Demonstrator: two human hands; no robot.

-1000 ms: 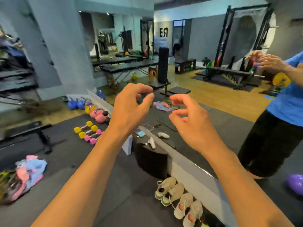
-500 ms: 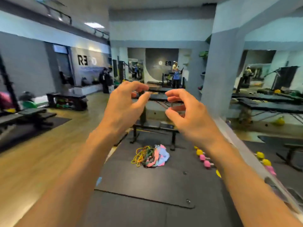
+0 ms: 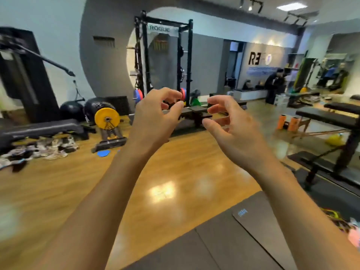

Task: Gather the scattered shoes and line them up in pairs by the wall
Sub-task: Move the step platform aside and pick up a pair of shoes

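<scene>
My left hand (image 3: 155,114) and right hand (image 3: 231,123) raised side by side, fingers loosely curled, gripping nothing, scattered shoes (image 3: 44,147) heaped far left on the wooden floor (image 3: 175,172), beside a black step platform (image 3: 39,129), well apart from both hands

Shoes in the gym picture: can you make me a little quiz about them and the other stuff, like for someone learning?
1. True or false: the left hand and the right hand hold nothing.
2. Fill in: the round weight plate is ____.
3. Where do the shoes lie? A: in a heap on the wooden floor. B: in the right hand. C: on top of the weight plate.
Key: 1 true; 2 yellow; 3 A.
</scene>
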